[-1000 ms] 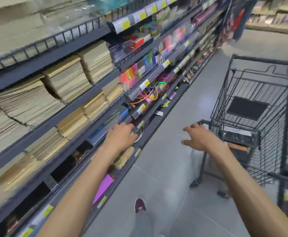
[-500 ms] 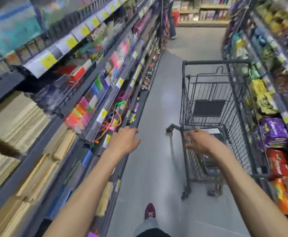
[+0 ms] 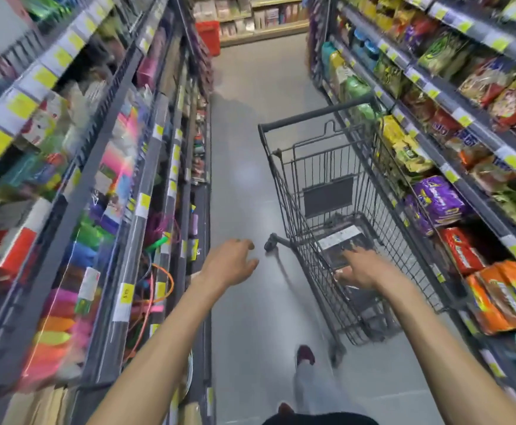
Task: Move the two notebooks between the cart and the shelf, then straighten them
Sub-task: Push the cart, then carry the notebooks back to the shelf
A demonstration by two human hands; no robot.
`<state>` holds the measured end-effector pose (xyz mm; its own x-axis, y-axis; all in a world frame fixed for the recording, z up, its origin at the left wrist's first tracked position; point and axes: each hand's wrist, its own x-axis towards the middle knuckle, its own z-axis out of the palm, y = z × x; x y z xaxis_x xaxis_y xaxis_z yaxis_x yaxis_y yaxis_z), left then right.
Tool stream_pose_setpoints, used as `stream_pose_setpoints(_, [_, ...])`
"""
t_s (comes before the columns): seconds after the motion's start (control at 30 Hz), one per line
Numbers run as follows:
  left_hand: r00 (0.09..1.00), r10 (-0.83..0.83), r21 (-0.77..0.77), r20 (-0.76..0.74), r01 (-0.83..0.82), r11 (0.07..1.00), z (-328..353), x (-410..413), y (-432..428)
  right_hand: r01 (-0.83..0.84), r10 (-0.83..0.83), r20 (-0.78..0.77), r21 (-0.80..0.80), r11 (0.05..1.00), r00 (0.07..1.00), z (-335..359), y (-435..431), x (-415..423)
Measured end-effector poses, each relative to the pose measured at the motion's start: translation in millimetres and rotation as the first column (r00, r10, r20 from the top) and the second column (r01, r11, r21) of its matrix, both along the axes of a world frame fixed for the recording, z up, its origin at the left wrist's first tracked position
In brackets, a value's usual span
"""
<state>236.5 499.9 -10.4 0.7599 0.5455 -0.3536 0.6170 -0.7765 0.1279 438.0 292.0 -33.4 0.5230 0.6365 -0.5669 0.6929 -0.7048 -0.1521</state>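
Where shelves point(image 3: 118, 167) flank grey floor point(image 3: 241, 142), cart point(image 3: 312, 116) right

Grey aisle floor point(image 3: 244, 133), bearing a wire cart point(image 3: 312, 115) at right. Left shelving point(image 3: 91, 167) stocked with bright stationery point(image 3: 121, 167), yellow price tags point(image 3: 20, 104) along edges; right shelving point(image 3: 480, 130) with snack packets point(image 3: 437, 200).

Dark grey wire cart point(image 3: 321, 167), grey floor point(image 3: 244, 185), yellow shelf tags point(image 3: 20, 104).
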Motion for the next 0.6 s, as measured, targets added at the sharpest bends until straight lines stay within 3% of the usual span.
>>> stream_pose_setpoints(0.33, [0.981,-0.192,-0.095,-0.034,0.188,0.978,-25,148,55,0.223,-0.225,-0.192,-0.030,0.974,0.955,-56,20,97])
stream_pose_setpoints(0.47, [0.963,-0.250,-0.145,-0.104,0.234,0.961,-49,208,74,0.367,-0.358,-0.253,-0.011,0.930,0.899,-94,19,131])
stream_pose_setpoints(0.6, [0.918,-0.377,-0.282,-0.125,0.331,0.900,-76,256,78,0.450,-0.466,-0.330,-0.128,0.884,0.821,-126,8,143])
